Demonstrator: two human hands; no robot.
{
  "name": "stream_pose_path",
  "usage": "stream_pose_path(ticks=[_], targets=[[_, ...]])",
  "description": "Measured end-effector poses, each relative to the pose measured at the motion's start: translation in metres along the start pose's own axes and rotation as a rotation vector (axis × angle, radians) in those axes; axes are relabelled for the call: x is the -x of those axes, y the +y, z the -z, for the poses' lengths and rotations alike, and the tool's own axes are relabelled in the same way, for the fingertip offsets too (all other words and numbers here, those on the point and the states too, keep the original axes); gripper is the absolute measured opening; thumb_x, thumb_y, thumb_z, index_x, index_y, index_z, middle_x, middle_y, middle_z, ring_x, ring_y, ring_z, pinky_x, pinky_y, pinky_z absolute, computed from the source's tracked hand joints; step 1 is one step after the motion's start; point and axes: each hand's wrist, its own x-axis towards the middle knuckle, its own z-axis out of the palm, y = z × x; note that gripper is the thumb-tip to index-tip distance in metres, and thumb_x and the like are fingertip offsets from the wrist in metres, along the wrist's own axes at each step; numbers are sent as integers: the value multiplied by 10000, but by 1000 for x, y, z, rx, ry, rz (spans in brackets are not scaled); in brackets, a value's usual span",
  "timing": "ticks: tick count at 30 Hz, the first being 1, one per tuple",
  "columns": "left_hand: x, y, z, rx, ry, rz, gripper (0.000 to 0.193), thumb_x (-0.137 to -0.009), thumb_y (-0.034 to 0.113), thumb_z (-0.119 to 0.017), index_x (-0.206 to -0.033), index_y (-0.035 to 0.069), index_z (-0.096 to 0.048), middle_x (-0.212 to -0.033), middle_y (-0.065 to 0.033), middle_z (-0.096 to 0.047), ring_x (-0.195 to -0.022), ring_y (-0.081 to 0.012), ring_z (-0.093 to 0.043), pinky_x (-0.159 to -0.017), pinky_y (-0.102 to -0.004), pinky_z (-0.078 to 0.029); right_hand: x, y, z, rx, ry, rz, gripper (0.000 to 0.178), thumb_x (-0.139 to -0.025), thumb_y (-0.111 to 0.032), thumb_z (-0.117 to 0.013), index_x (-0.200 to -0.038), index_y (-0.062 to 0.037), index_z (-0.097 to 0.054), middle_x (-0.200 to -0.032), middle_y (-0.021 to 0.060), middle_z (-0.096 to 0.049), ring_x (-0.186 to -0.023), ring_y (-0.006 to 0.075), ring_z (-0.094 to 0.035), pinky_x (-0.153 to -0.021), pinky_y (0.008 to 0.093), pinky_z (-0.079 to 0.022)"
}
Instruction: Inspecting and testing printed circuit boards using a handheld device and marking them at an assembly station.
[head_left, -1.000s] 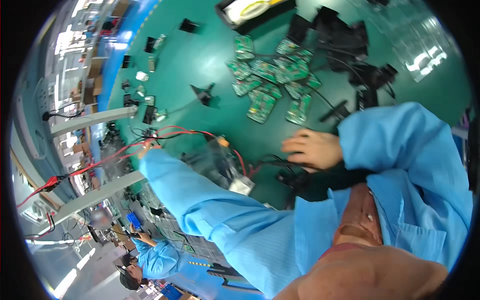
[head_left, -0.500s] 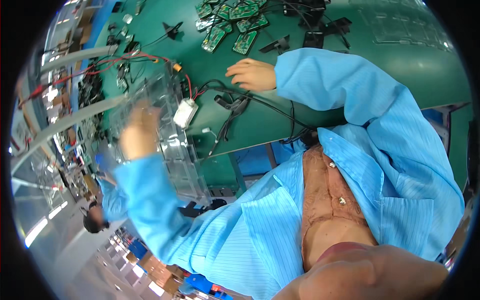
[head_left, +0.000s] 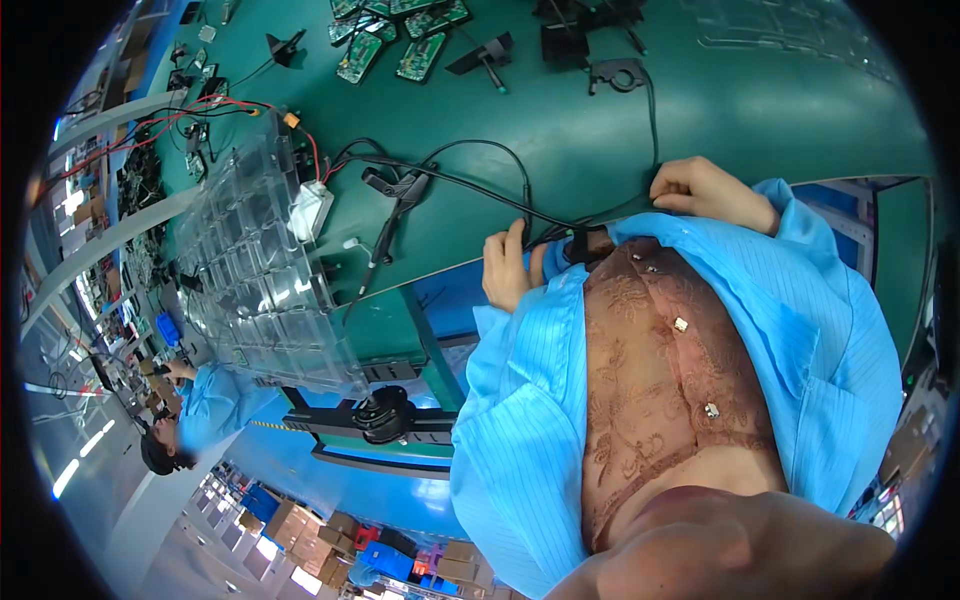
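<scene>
My left hand [head_left: 508,268] is at the table's front edge, with curled fingers around a black cable [head_left: 527,200]; the grip is partly hidden. To its right, my right hand [head_left: 712,192] pinches another black cable [head_left: 653,125], which runs up to a black ring-clamp part [head_left: 617,75]. Left of my hands lies a black brake-lever-like part [head_left: 402,188] with its lead. Beside that is a white box [head_left: 311,210] with red and black wires and a yellow connector [head_left: 291,119]. More black cables converge at the edge between my hands, where my sleeve and body hide their ends.
A clear compartmented plastic tray [head_left: 265,280] stands at the left, overhanging the green table [head_left: 780,120]. Green circuit boards [head_left: 420,57] and black parts [head_left: 565,40] lie at the back. Another clear tray [head_left: 790,38] is at the far right. A person in blue [head_left: 210,400] works beyond the left side.
My left hand has come from over the clear tray to the cables at the table edge. My right hand has moved right and nearer me, and the ring-clamp part now shows behind it.
</scene>
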Motion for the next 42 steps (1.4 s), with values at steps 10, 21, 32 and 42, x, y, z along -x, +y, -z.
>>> stream_pose_path(ticks=[10,21,32,42], targets=[[11,7,-26,136,310,-134,324,-668,1,-654,-981,66,-600,-910,-86,-520,-739,-241,-516,-646,-307,-441,-12,12,-36,251,303,340,81,-726,-65,-601,-795,-30,-578,-755,73,-590,-600,235,-523,-584,311,-425],[26,1,-19,467,473,-93,206,-759,-20,-551,-959,24,-564,-938,-103,-548,-758,-198,-520,-697,-279,-431,-12,6,-11,142,166,313,96,-753,-71,-599,-813,3,-594,-707,63,-589,-559,170,-506,-535,269,-415],[-27,64,12,1032,469,-124,244,-825,27,-501,-1065,-16,-511,-940,-95,-565,-754,-123,-514,-713,-214,-428,-123,-13,29,585,678,-84,292,-753,-302,-603,-818,-17,-606,-720,103,-612,-652,300,-575,-618,364,-463],[-34,43,-4,1188,206,95,242,-829,30,-513,-1066,-9,-540,-881,-66,-577,-716,-104,-506,-669,-191,-427,-49,-128,76,-802,-80,394,192,-799,-197,-562,-772,-8,-587,-651,85,-548,-453,92,-468,-377,180,-360]])
